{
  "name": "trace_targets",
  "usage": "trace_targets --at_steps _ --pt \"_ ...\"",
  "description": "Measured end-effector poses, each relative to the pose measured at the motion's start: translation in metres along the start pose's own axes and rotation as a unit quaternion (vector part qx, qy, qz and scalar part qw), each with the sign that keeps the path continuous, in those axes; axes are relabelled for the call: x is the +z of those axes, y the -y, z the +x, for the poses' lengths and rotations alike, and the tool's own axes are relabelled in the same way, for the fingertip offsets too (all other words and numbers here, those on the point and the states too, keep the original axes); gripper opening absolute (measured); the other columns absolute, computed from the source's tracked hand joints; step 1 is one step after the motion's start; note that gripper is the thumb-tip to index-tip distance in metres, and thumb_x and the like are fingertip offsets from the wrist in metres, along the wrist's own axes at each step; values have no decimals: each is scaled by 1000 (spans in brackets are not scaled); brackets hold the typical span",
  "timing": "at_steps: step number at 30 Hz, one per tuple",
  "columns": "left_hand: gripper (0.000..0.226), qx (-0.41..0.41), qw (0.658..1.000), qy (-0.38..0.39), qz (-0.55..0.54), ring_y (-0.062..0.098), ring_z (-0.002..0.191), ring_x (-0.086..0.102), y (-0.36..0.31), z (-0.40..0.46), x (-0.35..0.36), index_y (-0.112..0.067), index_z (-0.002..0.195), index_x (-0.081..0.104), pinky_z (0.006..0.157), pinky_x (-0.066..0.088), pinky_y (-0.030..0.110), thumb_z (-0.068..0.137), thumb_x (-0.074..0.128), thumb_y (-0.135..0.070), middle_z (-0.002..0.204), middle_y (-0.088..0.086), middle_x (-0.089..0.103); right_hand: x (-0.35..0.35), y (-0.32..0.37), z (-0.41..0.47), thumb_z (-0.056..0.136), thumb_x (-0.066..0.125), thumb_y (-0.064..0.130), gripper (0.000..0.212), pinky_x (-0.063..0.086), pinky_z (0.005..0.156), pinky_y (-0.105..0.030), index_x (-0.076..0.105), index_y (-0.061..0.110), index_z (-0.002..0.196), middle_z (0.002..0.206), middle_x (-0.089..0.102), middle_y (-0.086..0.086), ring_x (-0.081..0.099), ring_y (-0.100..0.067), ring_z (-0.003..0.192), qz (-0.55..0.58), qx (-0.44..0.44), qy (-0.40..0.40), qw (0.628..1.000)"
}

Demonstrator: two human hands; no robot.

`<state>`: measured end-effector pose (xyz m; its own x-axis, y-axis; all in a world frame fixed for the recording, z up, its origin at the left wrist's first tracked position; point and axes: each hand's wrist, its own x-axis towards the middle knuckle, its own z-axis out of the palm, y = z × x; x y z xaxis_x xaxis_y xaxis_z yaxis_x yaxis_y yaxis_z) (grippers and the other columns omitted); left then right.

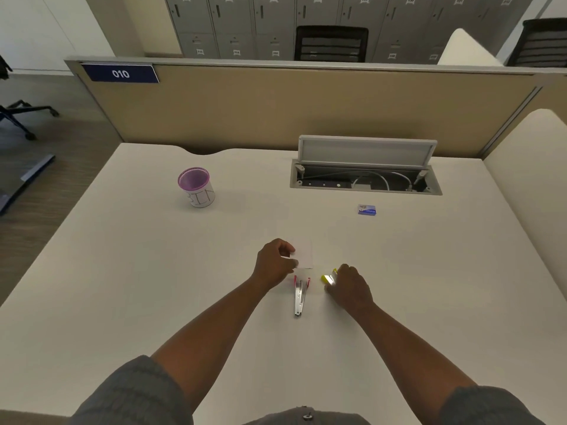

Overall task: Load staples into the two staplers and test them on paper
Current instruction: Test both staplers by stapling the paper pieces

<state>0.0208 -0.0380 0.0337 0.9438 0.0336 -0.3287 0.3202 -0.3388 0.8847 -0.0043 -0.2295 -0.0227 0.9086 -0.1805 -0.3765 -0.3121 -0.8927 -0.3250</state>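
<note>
Just right of red stapler point(300, 294), lying open, long axis toward me: right hand point(348, 288) gripping yellow stapler point(327, 278); left hand point(274, 265) pinching paper point(302, 255) just beyond.

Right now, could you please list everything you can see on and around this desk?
Red stapler: one, red and silver, lying opened out, desk centre.
Yellow stapler: one, yellow, under the right hand.
Paper: one white slip, beyond the red stapler.
Staple box: one, blue, right of centre.
Cup: one, purple-rimmed, far left.
Cable hatch: one, grey, lid open.
Desk: one, white.
Left hand: pinches the paper.
Right hand: grips the yellow stapler.
</note>
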Motion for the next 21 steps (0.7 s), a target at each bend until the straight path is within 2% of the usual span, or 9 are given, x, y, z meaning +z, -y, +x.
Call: trace_targets --at_steps 5,8,10,12,15,18,21 --pt "27 -6 1000 -2 15 17 81 61 5 1 -4 -13 95 68 67 56 28 74 68 3 93 1 63 -1 -4 4 90 54 45 44 46 83 -35 52 4 105 109 61 -14 57 -33 107 41 9 5 999" --pt "32 -9 1000 10 11 15 72 65 5 -1 -6 -11 103 68 54 48 14 77 62 6 92 -4 60 -10 -5 7 86 62 37 37 39 74 -27 60 4 103 102 65 -10 60 -29 100 126 26 27 991" --pt "31 -16 1000 13 5 12 64 65 5 -1 -7 -10 104 67 49 48 15 78 60 6 92 -1 59 -17 -7 9 85 64 32 30 39 71 -27 65 4 96 88 64 -6 58 -23 84 196 30 59 978" --pt "27 -24 1000 9 -2 13 64 65 5 0 -7 -10 99 64 51 50 19 78 62 5 92 3 61 -26 -8 5 86 64 31 30 40 66 -28 68 2 94 83 65 -6 54 -19 73 299 33 108 948" --pt "27 -47 998 -5 -27 21 74 67 5 1 -6 -9 99 60 56 52 24 76 68 2 94 9 63 -39 -5 -6 95 57 28 24 43 66 -27 67 9 106 97 70 -5 56 -16 76 445 55 174 877" --pt "29 -53 997 -3 -52 22 74 68 4 1 -5 -6 103 61 58 54 24 77 71 2 93 11 64 -47 -3 -11 98 48 26 25 38 65 -27 67 14 108 97 69 -1 53 -12 74 521 76 216 822" --pt "27 -56 996 2 -69 22 74 67 2 0 -4 -8 101 65 58 53 25 77 69 3 94 11 66 -51 -3 -12 99 46 28 28 38 66 -26 68 12 104 93 66 -3 52 -12 73 584 97 241 769"
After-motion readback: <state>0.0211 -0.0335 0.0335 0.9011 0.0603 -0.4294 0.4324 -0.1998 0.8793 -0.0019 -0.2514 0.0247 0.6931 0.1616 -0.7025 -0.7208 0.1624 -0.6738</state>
